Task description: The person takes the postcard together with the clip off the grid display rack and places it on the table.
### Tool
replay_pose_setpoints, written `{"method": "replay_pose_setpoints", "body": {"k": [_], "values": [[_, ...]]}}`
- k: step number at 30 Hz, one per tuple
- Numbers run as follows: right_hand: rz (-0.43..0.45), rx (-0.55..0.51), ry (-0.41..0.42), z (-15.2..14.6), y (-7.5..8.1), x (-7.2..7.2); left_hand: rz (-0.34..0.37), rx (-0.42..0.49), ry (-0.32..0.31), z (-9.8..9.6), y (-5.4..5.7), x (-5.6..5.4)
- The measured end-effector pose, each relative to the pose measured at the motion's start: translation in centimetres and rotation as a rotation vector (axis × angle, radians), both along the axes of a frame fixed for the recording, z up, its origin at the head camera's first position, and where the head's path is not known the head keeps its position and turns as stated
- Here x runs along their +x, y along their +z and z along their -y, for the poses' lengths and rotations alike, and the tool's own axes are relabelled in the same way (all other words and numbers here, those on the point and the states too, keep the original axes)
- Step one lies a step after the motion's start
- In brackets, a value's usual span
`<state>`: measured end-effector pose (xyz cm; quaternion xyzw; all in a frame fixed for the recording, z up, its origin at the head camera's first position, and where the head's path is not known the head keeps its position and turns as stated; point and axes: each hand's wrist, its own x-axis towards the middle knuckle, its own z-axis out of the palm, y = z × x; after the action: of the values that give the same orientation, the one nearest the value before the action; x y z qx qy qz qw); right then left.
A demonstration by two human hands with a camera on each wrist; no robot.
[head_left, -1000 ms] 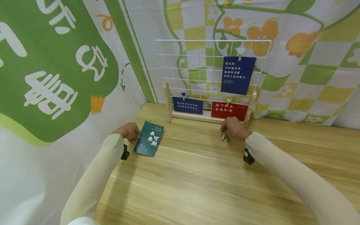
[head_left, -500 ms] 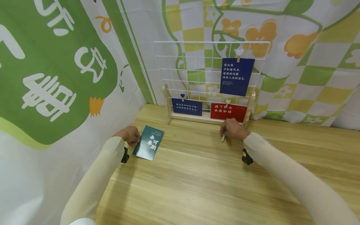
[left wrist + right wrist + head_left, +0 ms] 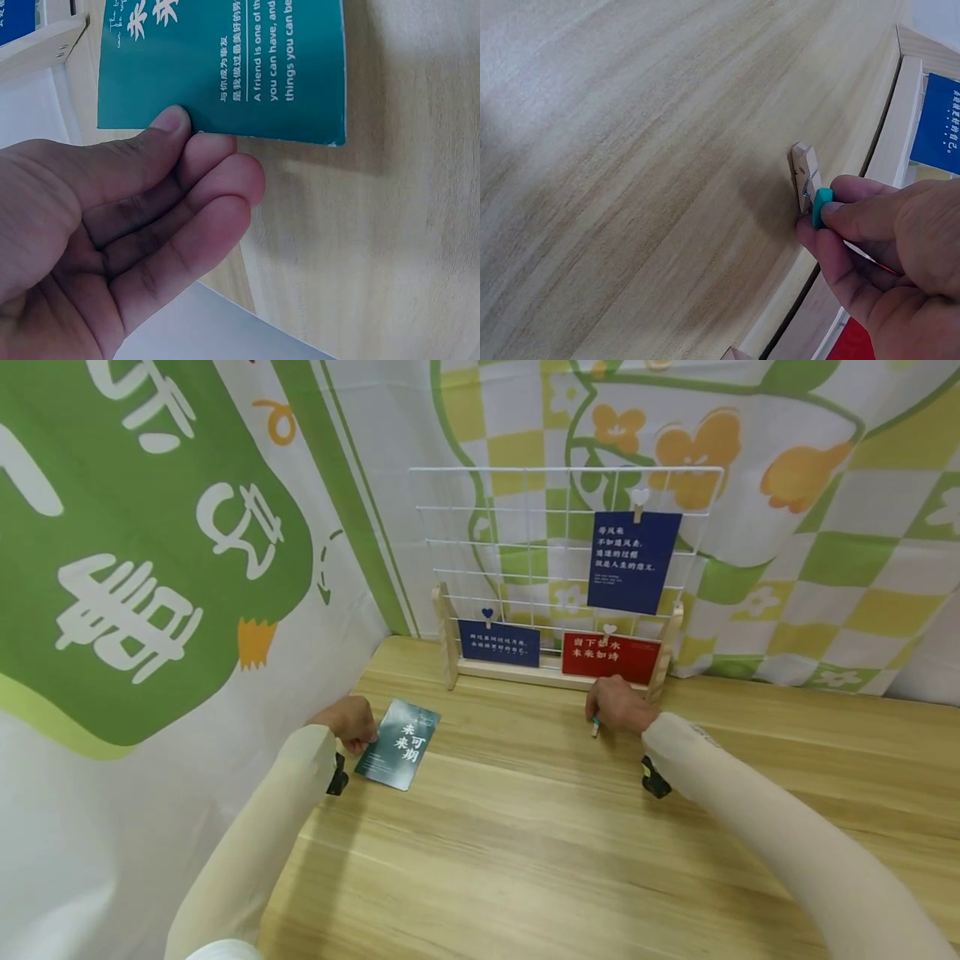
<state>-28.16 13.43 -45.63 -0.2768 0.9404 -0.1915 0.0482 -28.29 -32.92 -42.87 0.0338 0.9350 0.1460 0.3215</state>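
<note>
A person's pale sleeves (image 3: 255, 835) reach in over the near part of the worktop (image 3: 480, 868). By its left edge, the left hand (image 3: 351, 722) pinches a green card (image 3: 398, 745) at its left long edge, thumb on the upper face and forefinger underneath. From this angle it is hard to say whether the card rests flat or is slightly raised. It looks light and thin, stiff enough to keep its shape, with a faintly glossy face that may slide easily; the long edge seems a sound place to take hold, though a hard squeeze could bend it.

Farther right, close to the worktop's far edge, the right hand (image 3: 618, 704) pinches a wooden peg (image 3: 806, 176) by the end with the teal piece (image 3: 823, 204), its jaws together. The peg appears hard, light and sturdy, easiest to grip at that end.

Behind this, a white wire rack (image 3: 445, 635) with wooden feet stands along the far edge, near the far left corner. Pegs hold a blue card low on its left, a red card (image 3: 633, 656) low on its right, and a taller dark blue card above the red one. The worktop is smooth, with pale wood grain; printed cloth (image 3: 825, 568) hangs behind.
</note>
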Motion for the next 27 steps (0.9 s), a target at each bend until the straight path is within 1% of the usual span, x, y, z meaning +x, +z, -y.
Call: {"method": "replay_pose_setpoints", "body": {"k": [2,7,11,14,18,23,27], "values": [[-0.002,-0.008,-0.002,0.1,0.0,0.0,0.006,-0.014,0.012,-0.1,-0.2,-0.1],[0.021,-0.007,-0.024,0.2,-0.1,-0.1,0.033,-0.042,0.075,-0.4,-0.5,-0.4],[0.041,-0.002,-0.056,0.2,0.0,0.0,0.028,-0.062,0.105,-0.6,-0.6,-0.5],[0.054,-0.002,-0.066,0.3,-0.1,0.1,0.021,-0.084,0.113,-0.6,-0.7,-0.7],[0.036,0.002,-0.058,0.4,-0.2,0.2,0.02,-0.102,0.119,-0.6,-0.9,-0.8],[0.004,0.01,-0.048,0.4,-0.5,0.2,0.009,-0.116,0.11,-0.5,-1.1,-0.6],[-0.001,0.006,-0.05,0.5,-0.6,0.2,0.003,-0.11,0.128,-0.3,-1.2,-0.3]]}}
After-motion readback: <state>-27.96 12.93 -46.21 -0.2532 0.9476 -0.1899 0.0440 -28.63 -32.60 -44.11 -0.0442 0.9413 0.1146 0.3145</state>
